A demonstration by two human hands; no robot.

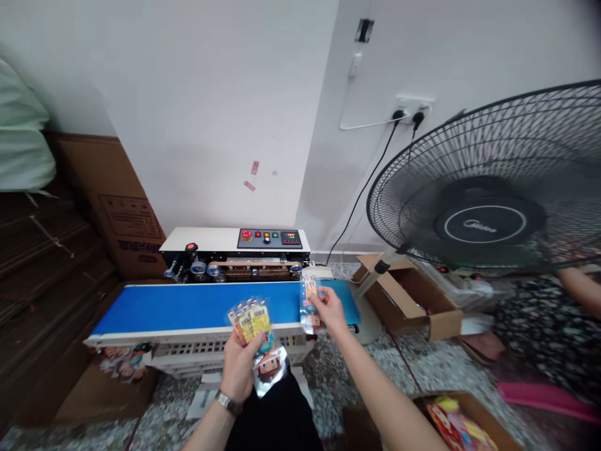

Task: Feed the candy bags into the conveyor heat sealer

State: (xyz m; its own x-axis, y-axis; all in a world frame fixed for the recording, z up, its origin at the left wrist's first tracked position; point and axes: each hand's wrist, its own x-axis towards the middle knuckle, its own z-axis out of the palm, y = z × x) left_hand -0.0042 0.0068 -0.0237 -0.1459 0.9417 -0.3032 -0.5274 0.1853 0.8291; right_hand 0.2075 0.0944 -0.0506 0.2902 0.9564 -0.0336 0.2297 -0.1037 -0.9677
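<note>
By the left hand [240, 363], a fanned bunch of flat printed packets [248, 321] is gripped between thumb and fingers, with yellow barcode parts spread at the far end and a cartoon face on a silvery part hanging toward the near side. By the right hand [332, 310], a single clear packet [307, 321] is pinched at its right edge, upright in view at the right part of a blue conveyor belt [164, 307]; whether the belt is touched by it cannot be told. A metal-banded watch [228, 403] is worn on the left wrist, and black clothing [277, 419] is seen between the forearms. At the near right, brightly printed packs [457, 423] are held in an open carton, and a pink object [549, 401] is placed beyond it, to the right. Below the belt's left end, more printed packets [124, 363] are seen at a brown box, and a white perforated basket [197, 351] is set under the belt's middle. Along the belt's far side, a white machine [201, 241] is fitted with rollers and a control panel [270, 238]. To the right, an open cardboard box [413, 294] is partly covered by a large black fan [486, 222], and another person's arm [582, 291] is shown at the edge. On the far wall, two black plugs are seated in a white socket [416, 106].
</note>
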